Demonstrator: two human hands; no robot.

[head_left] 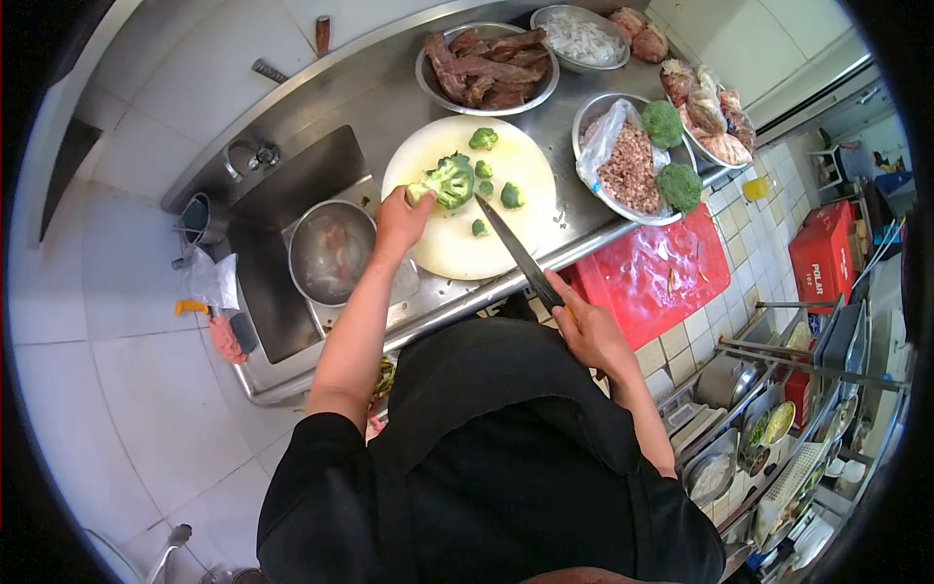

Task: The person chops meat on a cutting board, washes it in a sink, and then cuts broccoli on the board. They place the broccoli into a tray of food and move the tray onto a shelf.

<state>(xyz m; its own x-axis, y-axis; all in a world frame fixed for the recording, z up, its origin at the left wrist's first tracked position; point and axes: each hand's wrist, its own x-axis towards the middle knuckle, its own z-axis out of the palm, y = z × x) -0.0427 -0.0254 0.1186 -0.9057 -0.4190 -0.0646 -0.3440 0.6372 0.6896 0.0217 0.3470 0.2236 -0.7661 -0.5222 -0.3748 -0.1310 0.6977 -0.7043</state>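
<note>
Broccoli (451, 181) is finger-pinched by left hand (402, 224) at nine o'clock on board (533, 190); right hand (593, 336), beyond five, curls fingers round knife (519, 253).

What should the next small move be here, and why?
Probably bring the knife to the large broccoli piece and cut it smaller: the left hand holds that piece, the right hand grips the knife, and smaller florets lie on the cutting board.

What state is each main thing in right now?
Broccoli piece: partly cut, held in left fingers
Knife: gripped in right fingers
Small florets: cut, loose on cutting board
Broccoli heads: appear whole
Plastic bag: open, contents exposed
Meat strips: piled in open bowl
</note>
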